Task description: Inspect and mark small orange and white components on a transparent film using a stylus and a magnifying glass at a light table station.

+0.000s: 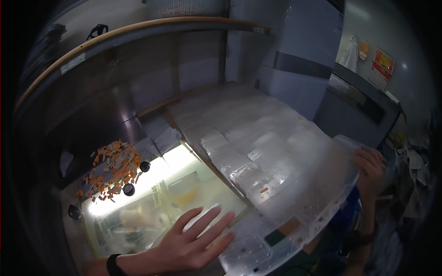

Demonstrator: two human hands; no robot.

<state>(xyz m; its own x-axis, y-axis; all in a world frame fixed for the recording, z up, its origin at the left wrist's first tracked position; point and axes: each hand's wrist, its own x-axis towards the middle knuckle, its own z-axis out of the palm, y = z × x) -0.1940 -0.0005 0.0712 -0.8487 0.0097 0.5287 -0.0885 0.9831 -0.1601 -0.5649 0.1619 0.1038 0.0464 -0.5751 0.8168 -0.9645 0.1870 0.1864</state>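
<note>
My right hand (pixel 369 168) grips the right edge of a large clear plastic sheet (pixel 317 195) with small dots or holes along its border, its fingers curled over the edge. The sheet is tilted and somewhat blurred. My left hand (pixel 198 244) is open, fingers spread, above the lower right of a lit glass panel (pixel 184 184) and beside the sheet's near left corner. Whether it touches the sheet I cannot tell. Under and behind the sheet lies a stack of clear plastic trays or sheets (pixel 248 133). A small orange-brown piece (pixel 264 190) shows on the plastic.
A pile of small orange and pale pieces (pixel 115 165) lies left of the lit panel, by several round black knobs or caps (pixel 129 189). A wood-edged shelf (pixel 152 23) runs above. A tall grey-blue cabinet (pixel 299 60) stands behind the plastic stack; cluttered items (pixel 414 170) are at right.
</note>
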